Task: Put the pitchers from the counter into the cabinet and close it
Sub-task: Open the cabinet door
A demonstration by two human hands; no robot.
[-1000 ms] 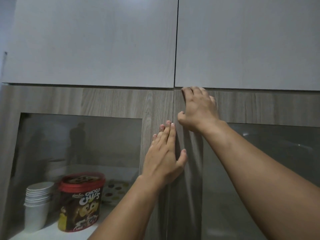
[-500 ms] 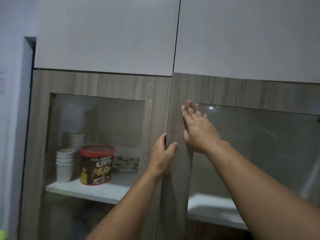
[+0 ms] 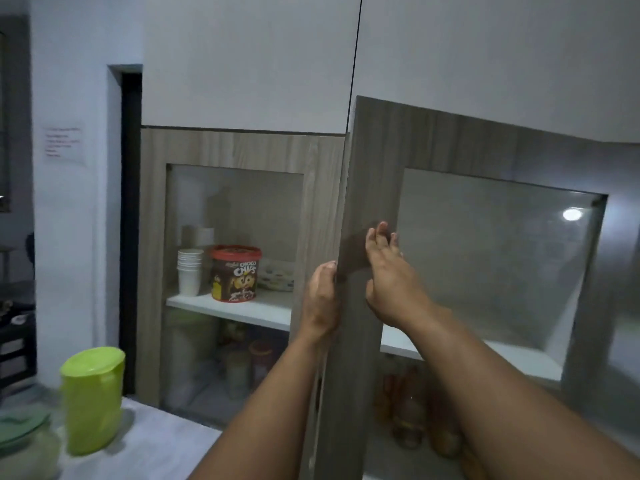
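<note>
Fingers (image 3: 380,237) of the right hand (image 3: 394,289) lay flat and close together, spread against the outer face of the right-hand cabinet door (image 3: 460,140), holding nothing. Those of the left hand (image 3: 320,296) were curled narrowly round that door's free edge, gripping it, with the thumb side toward the camera. In the head view, the only one given, the door stood swung partly out from the cabinet, its top corner leaning forward of the white upper panels (image 3: 249,60). The left-hand door (image 3: 239,147) was flush and shut; behind its glass a chocolate-chip tub (image 3: 236,273) and a stack of white cups (image 3: 189,270) sat on the upper shelf (image 3: 242,308).

A lime-green pitcher (image 3: 92,400) stood upright on the counter (image 3: 162,441) at lower left, well apart from both hands. Beside it, at the frame's edge, sat a paler container with a green lid (image 3: 22,427); blur left it unclear whether this was a second pitcher.

By my reading, the step in hand was opening the cabinet, the first of the task, with nothing yet stowed. The next move would call for swinging the door fully wide, letting go, then reaching down-left for the green pitcher and finding free shelf room inside the right half, which the glare on the glass mostly hid.
</note>
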